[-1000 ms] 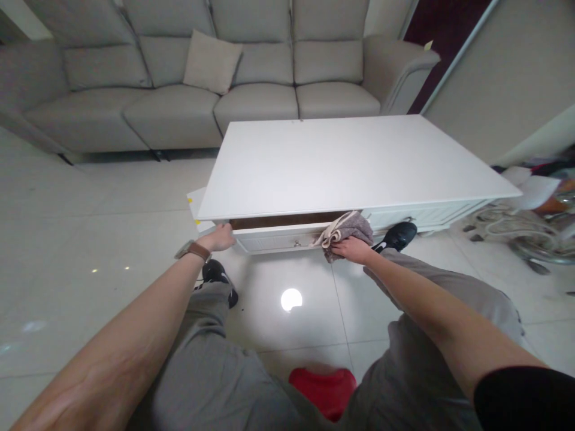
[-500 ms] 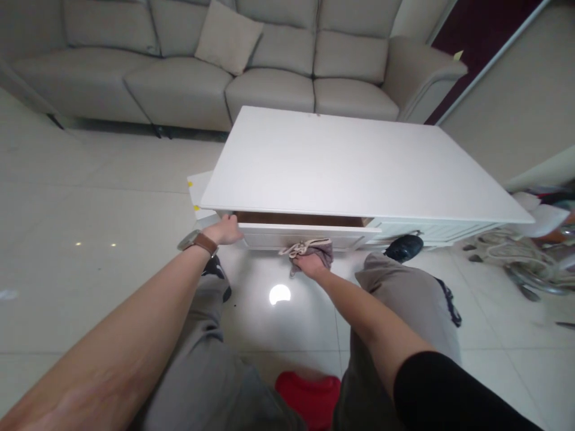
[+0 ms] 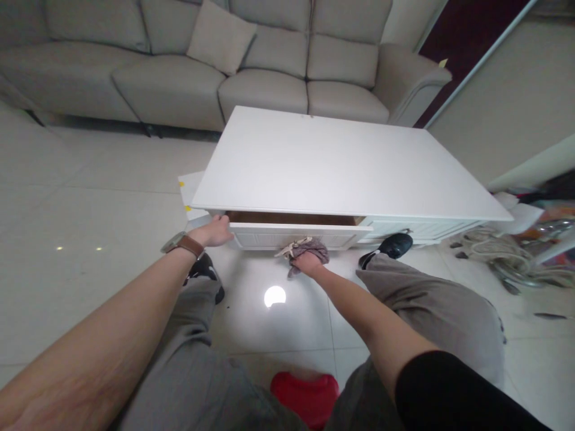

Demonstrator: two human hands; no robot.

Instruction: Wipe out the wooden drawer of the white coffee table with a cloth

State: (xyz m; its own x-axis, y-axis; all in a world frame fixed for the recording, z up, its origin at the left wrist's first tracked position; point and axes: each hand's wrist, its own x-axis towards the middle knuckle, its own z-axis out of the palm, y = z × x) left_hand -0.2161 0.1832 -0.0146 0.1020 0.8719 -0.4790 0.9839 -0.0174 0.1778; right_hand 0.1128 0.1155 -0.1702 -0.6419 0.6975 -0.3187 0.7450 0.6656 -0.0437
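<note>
A white coffee table [image 3: 345, 167] stands before me with its left drawer [image 3: 256, 237] pulled partly out. My left hand [image 3: 217, 231], with a watch [image 3: 176, 242] on the wrist, grips the left end of the drawer front, fingers curled over its edge. Against the middle of the drawer front, my right hand [image 3: 307, 263] holds a crumpled greyish-purple cloth [image 3: 318, 249] with pale edging. The fingers of that hand are partly covered by the cloth. Through the gap, the drawer's brown inside [image 3: 291, 218] shows as a narrow strip.
Behind the table runs a grey sofa [image 3: 265, 90] with a cushion [image 3: 221, 37]. A white panel with yellow marks [image 3: 187, 187] sticks out at the table's left. A red stool [image 3: 305, 396] is below me between my legs. Cloth and clutter [image 3: 507, 254] lie on the floor at right.
The view has shifted slightly, so most things appear further left. My right knee has swung outward to the right. Both hands keep their holds; the cloth is bunched a little differently.
</note>
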